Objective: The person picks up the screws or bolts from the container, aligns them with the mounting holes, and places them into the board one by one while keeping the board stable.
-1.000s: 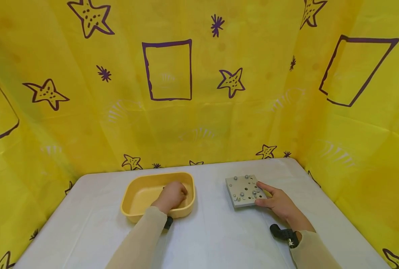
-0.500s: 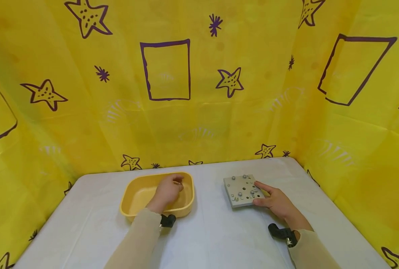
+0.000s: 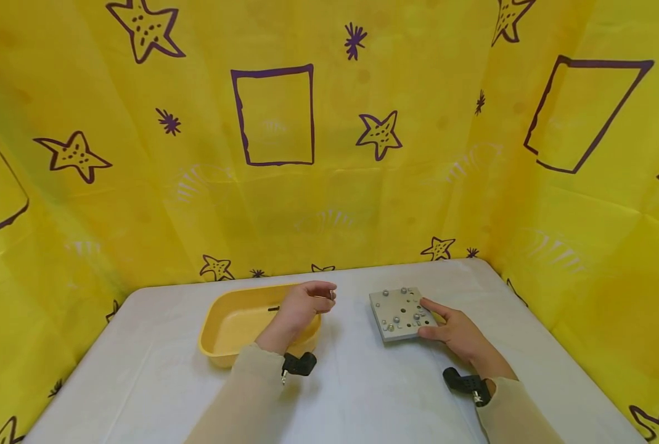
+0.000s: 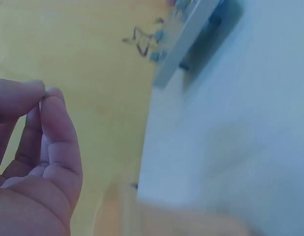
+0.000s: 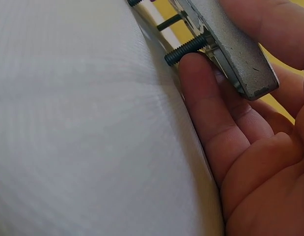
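Observation:
My left hand (image 3: 301, 305) is over the right rim of the yellow bin (image 3: 214, 317), thumb and fingers pinched together. A small metal piece (image 3: 332, 295) peeks out at its fingertips; its kind is mostly hidden. In the left wrist view, the fingertips (image 4: 53, 98) meet. My right hand (image 3: 454, 333) grips a grey metal plate (image 3: 392, 302) by its right edge. Screw heads (image 3: 396, 320) and bare holes dot its top. Seen from the right wrist, a threaded screw end (image 5: 185, 50) sticks out underneath, beside a finger.
Inside the bin lies a dark screw-like piece (image 3: 274, 308). A white cloth covers the table (image 3: 357, 394). Yellow patterned curtains (image 3: 329, 203) enclose the back and sides. Black wrist cameras (image 3: 300, 364) hang below both wrists.
My left hand has risen out of the bin and moved right, past its right rim, fingers still pinched. The right hand and plate have hardly moved.

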A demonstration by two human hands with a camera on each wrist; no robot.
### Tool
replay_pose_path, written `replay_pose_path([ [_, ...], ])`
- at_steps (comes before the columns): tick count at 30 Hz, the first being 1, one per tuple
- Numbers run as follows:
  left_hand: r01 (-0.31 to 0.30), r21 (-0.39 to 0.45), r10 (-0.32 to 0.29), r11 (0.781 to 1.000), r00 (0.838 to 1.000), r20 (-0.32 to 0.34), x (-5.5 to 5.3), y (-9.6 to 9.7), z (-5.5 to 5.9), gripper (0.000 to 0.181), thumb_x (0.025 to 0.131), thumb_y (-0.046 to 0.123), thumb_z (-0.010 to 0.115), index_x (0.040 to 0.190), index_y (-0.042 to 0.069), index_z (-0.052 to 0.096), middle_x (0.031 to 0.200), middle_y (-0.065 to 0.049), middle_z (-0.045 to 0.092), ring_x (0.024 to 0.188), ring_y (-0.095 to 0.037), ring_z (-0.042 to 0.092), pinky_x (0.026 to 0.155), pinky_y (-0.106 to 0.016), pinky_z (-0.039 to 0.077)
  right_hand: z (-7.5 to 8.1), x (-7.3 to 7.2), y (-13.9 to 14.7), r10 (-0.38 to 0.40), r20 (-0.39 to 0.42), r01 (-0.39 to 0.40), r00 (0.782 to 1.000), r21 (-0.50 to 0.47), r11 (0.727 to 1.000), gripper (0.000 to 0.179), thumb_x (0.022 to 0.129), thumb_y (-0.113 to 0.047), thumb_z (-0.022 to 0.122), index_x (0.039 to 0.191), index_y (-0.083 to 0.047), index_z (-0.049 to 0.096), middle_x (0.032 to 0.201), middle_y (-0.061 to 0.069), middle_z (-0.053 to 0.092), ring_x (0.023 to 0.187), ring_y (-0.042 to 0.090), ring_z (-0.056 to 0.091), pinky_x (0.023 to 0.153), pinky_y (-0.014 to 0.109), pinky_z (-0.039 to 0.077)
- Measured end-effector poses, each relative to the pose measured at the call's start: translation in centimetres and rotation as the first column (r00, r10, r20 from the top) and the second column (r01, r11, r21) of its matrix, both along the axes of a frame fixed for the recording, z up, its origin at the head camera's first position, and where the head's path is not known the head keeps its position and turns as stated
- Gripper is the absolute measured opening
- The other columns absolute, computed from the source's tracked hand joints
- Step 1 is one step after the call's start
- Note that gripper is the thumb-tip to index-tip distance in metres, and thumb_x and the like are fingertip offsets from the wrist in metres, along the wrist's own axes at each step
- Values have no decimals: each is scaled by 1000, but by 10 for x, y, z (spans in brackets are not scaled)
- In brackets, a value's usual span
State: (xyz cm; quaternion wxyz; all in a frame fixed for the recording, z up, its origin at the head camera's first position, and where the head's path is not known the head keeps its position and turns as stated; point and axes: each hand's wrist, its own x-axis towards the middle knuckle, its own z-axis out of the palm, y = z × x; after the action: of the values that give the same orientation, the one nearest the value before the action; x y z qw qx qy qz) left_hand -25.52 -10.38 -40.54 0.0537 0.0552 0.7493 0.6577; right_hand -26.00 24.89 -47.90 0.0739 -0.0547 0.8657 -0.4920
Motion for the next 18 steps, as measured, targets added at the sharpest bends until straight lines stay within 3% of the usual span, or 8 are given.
replay_pose_path([
  [5, 30, 37, -29, 999, 999, -29, 1, 37, 0, 24, 92, 1, 68, 115, 4, 72, 104, -12, 68, 91, -24, 67, 85, -34, 55, 0, -2, 2, -3, 7, 3, 1000, -21, 1000, 94, 74, -49, 84, 153, -22, 42, 159, 18, 28, 145, 45, 15, 111, 66, 6],
  [9, 21, 11, -21, 1000, 999, -34, 2, 64, -5, 19, 93, 6, 69, 111, 8, 74, 102, -5, 69, 89, -21, 67, 85, -34, 55, 0, -2, 1, -7, 10, 8, 1000, -25, 1000, 94, 74, -49, 84, 153, -22, 42, 158, 19, 29, 145, 45, 16, 111, 66, 6],
  [13, 40, -46, -42, 998, 997, -60, 5, 84, -11, 20, 92, 7, 69, 111, 7, 74, 98, 1, 68, 86, -16, 66, 82, -31, 54, 0, -2, 1, -4, 6, 4, 1000, -29, 1000, 92, 75, -48, 84, 153, -21, 43, 158, 19, 30, 144, 45, 18, 111, 66, 6],
  [18, 47, -178, -70, 983, 989, -130, 5, 103, -18, 18, 91, 5, 71, 109, 7, 75, 93, 7, 68, 83, -11, 59, 73, -27, 51, 0, -1, 1, -10, 17, 11, 1000, -43, 999, 91, 75, -48, 84, 152, -21, 44, 157, 20, 31, 143, 44, 20, 110, 66, 8],
])
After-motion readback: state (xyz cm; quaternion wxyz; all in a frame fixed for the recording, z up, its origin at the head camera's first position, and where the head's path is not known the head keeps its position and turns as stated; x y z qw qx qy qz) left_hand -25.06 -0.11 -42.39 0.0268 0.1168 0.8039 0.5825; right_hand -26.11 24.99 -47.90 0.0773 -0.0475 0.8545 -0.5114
